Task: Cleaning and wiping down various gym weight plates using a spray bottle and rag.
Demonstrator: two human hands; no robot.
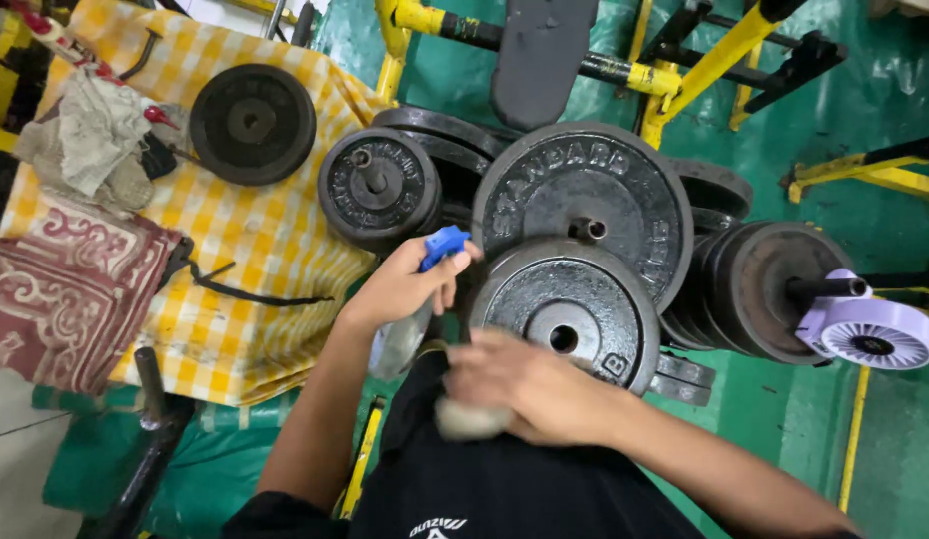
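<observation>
Left hand point(404, 284) wraps a spray bottle point(409, 324), fingers point(446, 289) curled round its neck just under the blue nozzle point(444, 245). Nozzle sits just left of the front weight plate point(574, 309), pointed toward it.

Right hand point(529, 384) is blurred, fingers closed over a pale wad of cloth point(469, 419), just below-left of the front weight plate's lower edge. Can't tell whether the cloth touches the plate.

Front weight plate: black cast iron, upright, face toward camera, centre hole visible. Directly behind and above it is a larger plate point(584, 195) with raised lettering, overlapping. Up-left of the front plate, a smaller plate on a stub bar point(379, 188). Right of it, a stack of plates on a horizontal bar point(759, 289), ending in a lilac plastic disc point(874, 334).

Well left of the front plate: yellow checked cloth point(255, 260) with a loose black plate point(253, 122) lying flat on it, a crumpled grey rag point(90, 135), and a red patterned mat point(60, 294) beside. Yellow steel frame point(674, 85) and a black bench pad point(539, 55) above the plates; green floor point(864, 120) all around.
</observation>
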